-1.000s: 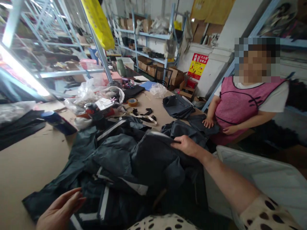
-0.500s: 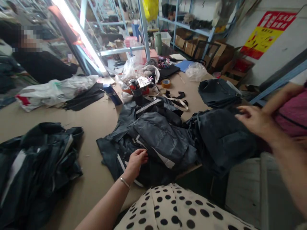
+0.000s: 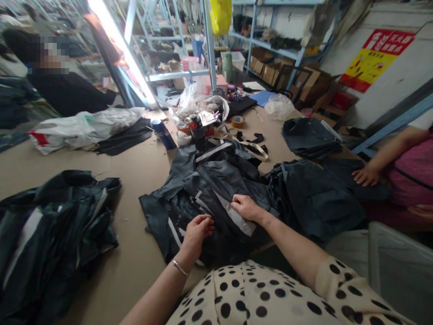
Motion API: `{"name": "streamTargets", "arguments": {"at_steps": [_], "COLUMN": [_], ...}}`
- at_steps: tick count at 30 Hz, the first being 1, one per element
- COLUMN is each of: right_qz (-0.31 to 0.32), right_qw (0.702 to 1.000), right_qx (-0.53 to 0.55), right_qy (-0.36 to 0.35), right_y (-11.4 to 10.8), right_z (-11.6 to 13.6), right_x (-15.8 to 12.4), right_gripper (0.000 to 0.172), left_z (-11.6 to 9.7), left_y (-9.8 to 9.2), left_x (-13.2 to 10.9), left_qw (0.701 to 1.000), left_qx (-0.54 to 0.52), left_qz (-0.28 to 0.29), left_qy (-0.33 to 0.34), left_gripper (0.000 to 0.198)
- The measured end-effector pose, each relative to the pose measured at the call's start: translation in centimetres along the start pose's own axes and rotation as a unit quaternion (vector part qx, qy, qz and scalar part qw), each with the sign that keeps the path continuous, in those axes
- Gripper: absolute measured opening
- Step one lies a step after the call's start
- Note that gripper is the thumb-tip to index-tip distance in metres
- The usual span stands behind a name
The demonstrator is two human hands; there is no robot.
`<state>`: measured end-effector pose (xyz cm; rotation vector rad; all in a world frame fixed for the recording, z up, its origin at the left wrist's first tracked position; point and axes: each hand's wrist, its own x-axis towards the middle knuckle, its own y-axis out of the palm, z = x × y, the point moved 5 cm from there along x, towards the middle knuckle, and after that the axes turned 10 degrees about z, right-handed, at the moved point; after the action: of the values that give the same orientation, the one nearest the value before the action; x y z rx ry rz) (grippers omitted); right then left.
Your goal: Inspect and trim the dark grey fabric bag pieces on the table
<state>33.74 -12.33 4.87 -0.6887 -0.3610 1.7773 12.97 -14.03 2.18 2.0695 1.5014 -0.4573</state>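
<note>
A dark garment with grey reflective stripes (image 3: 216, 189) lies crumpled on the brown table (image 3: 135, 171) in front of me. My left hand (image 3: 197, 231) pinches the cloth at its near edge. My right hand (image 3: 246, 206) grips a fold beside a grey stripe, just right of the left hand. A second dark garment (image 3: 314, 198) lies to the right, partly hanging over the table edge.
A heap of dark striped garments (image 3: 50, 230) fills the near left. A co-worker's hand (image 3: 365, 176) rests on dark cloth at the right. A folded dark stack (image 3: 309, 135), tape roll (image 3: 237, 121), spray cans (image 3: 198, 131) and plastic bags (image 3: 81, 128) lie further back.
My right hand has come in from the right-hand garment to grip the striped garment beside my left hand. The left hand stays at the near edge. The view shifted slightly.
</note>
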Motion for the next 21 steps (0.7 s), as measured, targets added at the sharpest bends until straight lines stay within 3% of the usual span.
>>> {"name": "streamTargets", "arguments": {"at_steps": [3,5,9,12,13,15,18,20,21], "right_qz": [-0.002,0.010,0.076,0.112,0.122,0.113,-0.032,-0.124,-0.141], "right_qw": [0.994,0.971,0.851,0.830,0.838,0.889,0.976,0.987,0.983], "right_qx": [0.109,0.237,0.520,0.546,0.532,0.444,0.213,0.066,-0.002], "right_qy": [-0.013,-0.017,0.001,0.013,0.015,0.014,-0.020,-0.083,-0.115], "right_y": [-2.7,-3.2,-0.8,1.3,1.7,1.5,-1.6,-3.4,-3.8], "right_z": [1.1,1.8,1.9,1.2,1.0,0.8,2.5,5.5,7.1], "right_x": [-1.7,-2.9,-4.4,-4.6,-4.6,-4.6,-5.3,-6.4,-7.0], "right_gripper": [0.031,0.034,0.040,0.040,0.039,0.033,0.024,0.034,0.039], "left_z": [-0.9,-2.0,-4.0,-4.5,-4.5,-4.7,-5.9,-7.2,-7.8], "left_y": [1.5,3.0,5.9,6.4,6.3,6.1,6.0,6.3,6.7], "left_x": [-0.6,-1.0,-1.4,-1.2,-1.1,-1.1,-1.4,-1.8,-2.0], "left_qw": [0.999,0.996,0.974,0.954,0.952,0.952,0.964,0.974,0.977], "left_qx": [-0.036,-0.059,-0.166,-0.239,-0.247,-0.240,-0.198,-0.151,-0.129], "left_qz": [0.027,0.062,0.157,0.180,0.183,0.189,0.176,0.153,0.147], "left_qy": [0.005,0.004,0.001,-0.005,-0.009,-0.013,0.024,0.067,0.085], "left_gripper": [0.039,0.038,0.030,0.020,0.019,0.020,0.028,0.034,0.037]}}
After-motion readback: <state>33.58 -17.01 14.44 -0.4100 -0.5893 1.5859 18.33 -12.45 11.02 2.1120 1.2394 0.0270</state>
